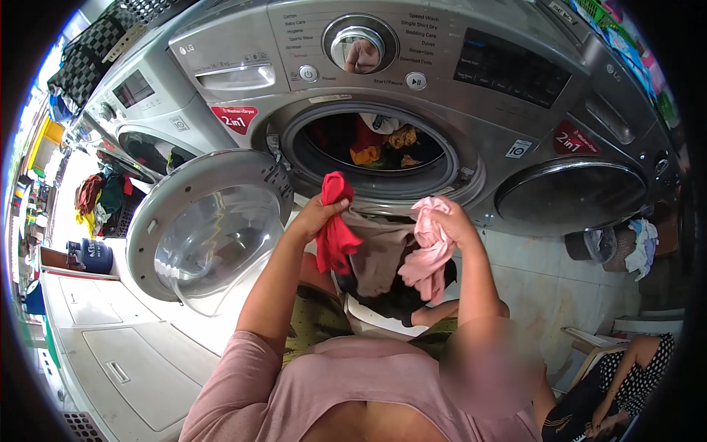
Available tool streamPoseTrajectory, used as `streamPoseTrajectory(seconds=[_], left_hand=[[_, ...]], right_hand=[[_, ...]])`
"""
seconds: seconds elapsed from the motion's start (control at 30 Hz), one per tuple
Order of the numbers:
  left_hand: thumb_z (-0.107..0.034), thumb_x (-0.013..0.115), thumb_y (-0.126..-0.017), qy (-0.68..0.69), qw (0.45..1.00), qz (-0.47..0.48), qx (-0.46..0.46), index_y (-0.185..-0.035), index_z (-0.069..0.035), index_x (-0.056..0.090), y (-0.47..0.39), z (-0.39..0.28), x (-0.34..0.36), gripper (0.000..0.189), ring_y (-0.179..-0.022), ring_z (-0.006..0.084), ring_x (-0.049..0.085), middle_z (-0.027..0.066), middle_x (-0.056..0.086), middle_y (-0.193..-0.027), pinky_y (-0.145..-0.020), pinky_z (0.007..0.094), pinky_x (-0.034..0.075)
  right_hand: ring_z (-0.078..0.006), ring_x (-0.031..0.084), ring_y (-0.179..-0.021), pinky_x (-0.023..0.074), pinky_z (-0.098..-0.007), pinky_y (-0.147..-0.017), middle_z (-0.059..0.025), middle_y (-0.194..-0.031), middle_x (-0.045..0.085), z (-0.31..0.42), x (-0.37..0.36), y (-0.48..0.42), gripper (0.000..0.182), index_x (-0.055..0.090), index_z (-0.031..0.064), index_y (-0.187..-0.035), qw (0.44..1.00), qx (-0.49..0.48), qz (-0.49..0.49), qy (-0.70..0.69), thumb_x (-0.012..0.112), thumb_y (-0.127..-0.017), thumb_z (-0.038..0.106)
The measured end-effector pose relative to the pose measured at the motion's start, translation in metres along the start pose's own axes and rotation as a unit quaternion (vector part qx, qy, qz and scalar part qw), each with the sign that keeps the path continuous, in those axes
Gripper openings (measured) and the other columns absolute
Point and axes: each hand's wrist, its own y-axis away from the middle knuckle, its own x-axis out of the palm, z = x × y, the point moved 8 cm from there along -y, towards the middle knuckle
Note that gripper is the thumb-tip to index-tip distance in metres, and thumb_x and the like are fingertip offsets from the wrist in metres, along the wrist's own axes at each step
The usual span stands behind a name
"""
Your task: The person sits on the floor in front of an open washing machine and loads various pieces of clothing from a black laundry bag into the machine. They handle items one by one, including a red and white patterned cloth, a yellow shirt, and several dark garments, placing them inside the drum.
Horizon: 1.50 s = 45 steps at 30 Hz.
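A red cloth is pinched in my left hand, in front of the washer-dryer's round opening. My right hand grips a bunched pink garment whose lower part hangs down. Between and below both hands lies a taupe garment over dark cloth, above a white surface that is mostly hidden. Inside the LG washer-dryer's drum, red, orange, white and patterned laundry is visible. Its round glass door is swung out to the left.
A second silver washer-dryer stands to the right, and a white front loader to the left. Clothes fill a dark basket at far left. White cabinets flank my left side. Another person sits at lower right; a blurred patch hides something nearer.
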Motion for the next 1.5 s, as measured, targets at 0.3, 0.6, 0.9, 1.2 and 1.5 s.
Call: streamPoseTrajectory(seconds=[0.3,0.6,0.9,1.2,1.5], left_hand=[[-0.013,0.068,-0.076,-0.433,0.887,-0.005,0.162,-0.101,-0.004,0.06,0.018,-0.055,0.028,0.028,-0.087,0.0195,0.061,0.0096,0.063,-0.095,-0.081,0.0313,0.046],[-0.015,0.063,-0.084,-0.085,0.987,0.0,0.137,-0.102,-0.005,0.059,0.014,-0.05,0.046,0.021,-0.089,0.012,0.058,0.0012,0.061,-0.091,-0.078,0.0285,0.046],[-0.027,0.062,-0.085,-0.014,0.995,0.058,0.077,-0.115,-0.004,0.055,0.026,-0.032,0.042,0.038,-0.099,0.0143,0.055,0.003,0.059,-0.107,-0.088,0.0304,0.042],[-0.026,0.06,-0.084,-0.088,0.986,-0.127,0.061,-0.112,-0.006,0.056,0.005,0.028,-0.024,0.034,-0.089,0.0168,0.058,0.0047,0.061,-0.1,-0.075,0.0301,0.047],[-0.003,0.06,-0.077,-0.173,0.984,-0.003,0.03,-0.112,-0.001,0.052,-0.034,0.113,-0.03,0.036,-0.075,0.0154,0.059,0.0077,0.061,-0.086,-0.067,0.0284,0.047]], right_hand=[[-0.0147,0.061,-0.083,0.0484,-0.0271,-0.071,-0.0065,-0.09,0.063,0.085,-0.024,0.04,0.025,0.057,0.0004,-0.097,0.973,-0.199,-0.111,0.045,0.063,-0.074,0.001],[-0.0157,0.059,-0.093,0.0497,-0.0278,-0.082,-0.0107,-0.108,0.059,0.086,0.006,0.026,0.053,0.048,0.0032,-0.121,0.984,-0.14,-0.075,0.085,0.062,-0.07,-0.008],[-0.015,0.061,-0.079,0.0493,-0.0287,-0.073,-0.0064,-0.085,0.064,0.0,0.056,0.014,0.019,0.062,0.0009,-0.092,0.999,0.029,0.022,0.026,0.055,-0.074,0.0],[-0.0177,0.058,-0.096,0.0492,-0.0307,-0.082,-0.0051,-0.104,0.059,0.007,0.027,0.012,0.042,0.054,0.0079,-0.105,0.988,-0.078,-0.01,-0.129,0.074,-0.07,0.019],[-0.0153,0.06,-0.089,0.0506,-0.0285,-0.078,-0.0044,-0.101,0.06,0.083,0.067,0.008,0.035,0.057,0.0057,-0.106,0.964,-0.1,0.044,-0.243,0.071,-0.074,0.012]])
